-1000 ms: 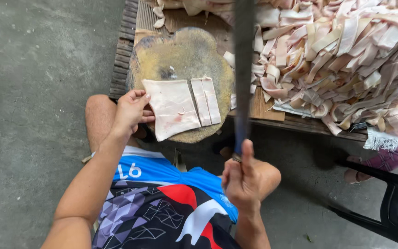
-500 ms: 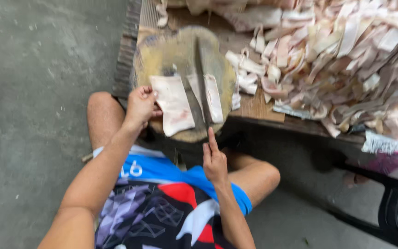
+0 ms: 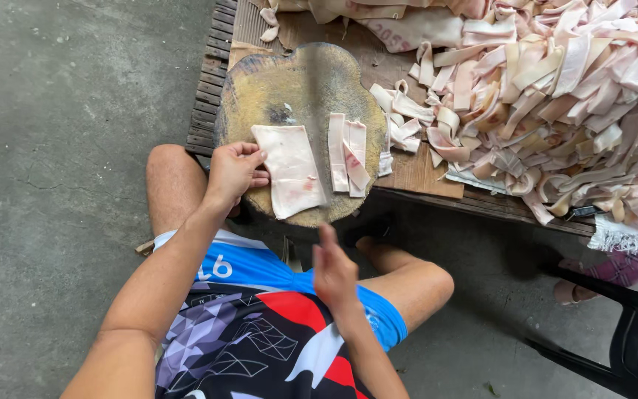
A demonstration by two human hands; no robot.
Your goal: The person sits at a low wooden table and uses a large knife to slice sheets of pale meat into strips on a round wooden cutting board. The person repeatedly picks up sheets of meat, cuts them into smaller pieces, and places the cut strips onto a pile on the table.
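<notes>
Left hand (image 3: 234, 171) sits at 9 o'clock on the round wooden chopping block (image 3: 260, 89), fingers (image 3: 254, 157) curled down and pinching the left edge of a pale pink slab of pork skin (image 3: 289, 170), pinning it flat. Slab lies at block centre, long axis running 12 to 6, lower end just overhanging the 6 o'clock rim.

Right hand (image 3: 334, 273) is below the block at 6 o'clock, motion-blurred. It looks wrapped round a handle, but I can't tell the grip for sure. A faint vertical blur streak (image 3: 311, 103) over the block is likely a blade; too smeared to confirm.

Cut strips (image 3: 348, 151) lie just beside the slab at 3 o'clock, some touching each other. Big pile of strips (image 3: 555, 103) covers the slatted wooden desk (image 3: 219, 66) from 1 to 4 o'clock.

Handling judgement: the slab looks soft, limp, greasy, likely slippery. It'll slide and curl if not pressed. Hold best at the 9 o'clock edge, fingertips tucked back, well apart from the 3 o'clock side where strips come off. Light enough for one hand, but floppy if lifted.

Concrete floor (image 3: 60, 148) at 9 o'clock; dark chair (image 3: 622, 347) at 4 o'clock.
</notes>
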